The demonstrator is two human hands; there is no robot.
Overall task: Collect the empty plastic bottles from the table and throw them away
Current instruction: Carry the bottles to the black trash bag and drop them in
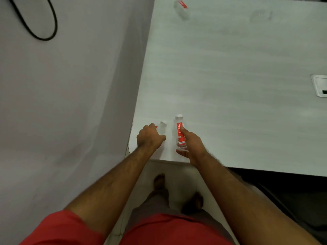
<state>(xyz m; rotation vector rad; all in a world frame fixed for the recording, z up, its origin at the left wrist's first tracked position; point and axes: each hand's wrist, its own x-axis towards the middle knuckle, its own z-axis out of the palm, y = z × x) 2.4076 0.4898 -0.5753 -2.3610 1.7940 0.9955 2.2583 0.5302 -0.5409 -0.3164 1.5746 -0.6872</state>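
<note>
Two small clear plastic bottles with red labels stand near the table's near left corner. My left hand (150, 137) grips the left bottle (162, 128), hiding most of it; only its cap and upper body show. My right hand (192, 145) holds the right bottle (180, 131), index finger along the red label and thumb under its base. Farther off, a third bottle with a red label (182, 8) lies on its side at the table's far end. A faint clear bottle (261, 15) lies to its right.
The white table (230, 76) runs away from me, its left edge beside a pale wall. A black cable (44, 29) loops on that wall at upper left. A white socket box (320, 85) sits at the table's right edge. My feet stand on a light floor below.
</note>
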